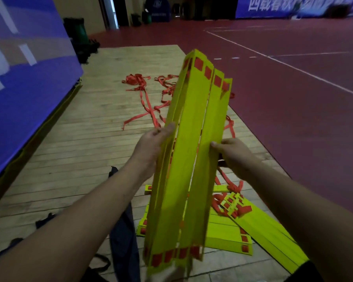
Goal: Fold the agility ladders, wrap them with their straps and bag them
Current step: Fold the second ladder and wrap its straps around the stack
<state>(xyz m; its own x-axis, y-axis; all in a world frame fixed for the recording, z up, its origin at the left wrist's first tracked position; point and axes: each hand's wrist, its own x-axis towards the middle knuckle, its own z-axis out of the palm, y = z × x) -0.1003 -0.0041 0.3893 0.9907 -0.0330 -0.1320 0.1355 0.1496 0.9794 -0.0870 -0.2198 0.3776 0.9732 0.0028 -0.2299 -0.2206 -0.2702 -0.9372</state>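
The fingers (167, 128) of the left hand (151, 145) curl round the nine o'clock edge of a stack of flat yellow plastic ladder rungs with red strap patches (194, 110). The right hand (234, 155) pinches its three o'clock edge, thumb on the front face. The stack stands upright in the air between them, fanned at the top and split down the middle. To do this step well, the person should probably squeeze both halves together and level the lower ends before wrapping. Loose red webbing straps (149, 110) trail over the pale wooden floor panel (69, 159) toward twelve o'clock. A second folded yellow ladder bundle (228, 233) lies at five o'clock, and a dark fabric bag (124, 231) at seven.
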